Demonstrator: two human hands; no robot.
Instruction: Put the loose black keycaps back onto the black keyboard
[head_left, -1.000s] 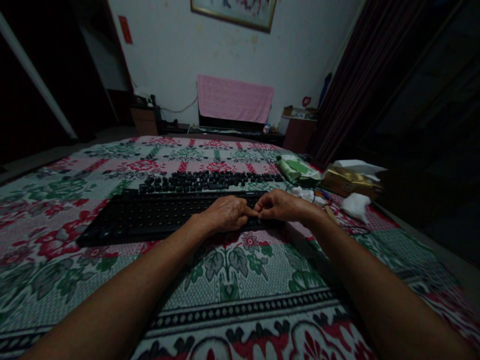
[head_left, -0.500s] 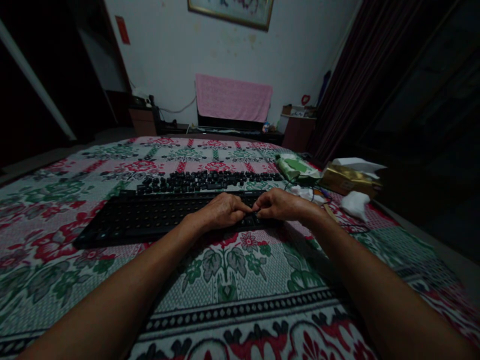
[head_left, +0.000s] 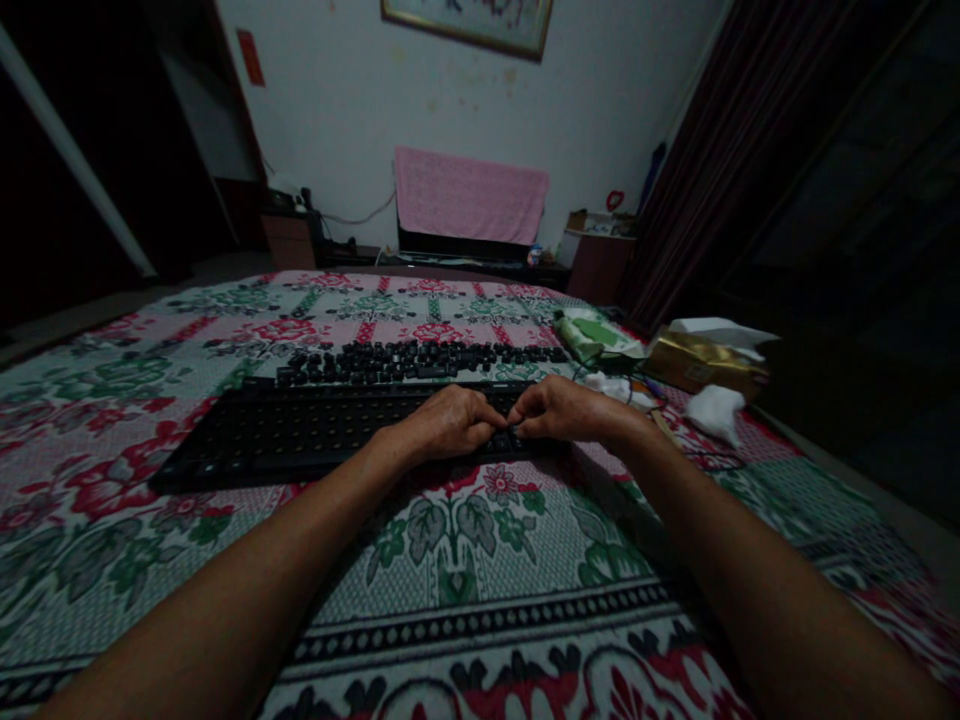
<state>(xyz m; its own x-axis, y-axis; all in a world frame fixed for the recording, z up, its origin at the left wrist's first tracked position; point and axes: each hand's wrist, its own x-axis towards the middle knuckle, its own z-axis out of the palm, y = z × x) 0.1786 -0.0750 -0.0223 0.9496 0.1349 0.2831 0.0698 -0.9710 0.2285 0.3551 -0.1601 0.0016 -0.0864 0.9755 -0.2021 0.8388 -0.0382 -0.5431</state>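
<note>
A black keyboard [head_left: 285, 428] lies flat on the patterned cloth, most of its key positions bare of caps. Over its right end are both of my hands, fingertips almost meeting. My left hand [head_left: 453, 418] is closed, its index finger and thumb pointing down at the keys. My right hand [head_left: 561, 408] is closed in a pinch against the same spot; whatever sits between the fingers is too small and dark to make out. Just behind the keyboard, many loose black keycaps [head_left: 390, 360] are spread in a long band.
To the right are a green-and-white tissue packet [head_left: 592, 335], a gold tissue box [head_left: 701, 362] and a crumpled white tissue [head_left: 714, 412]. A flowered cloth [head_left: 450, 540] covers the surface. Against the far wall, a pink towel [head_left: 471, 195] hangs over a dark screen.
The view has shifted very slightly. Both hands stay at the same spot on the keyboard, with barely any visible finger movement.
</note>
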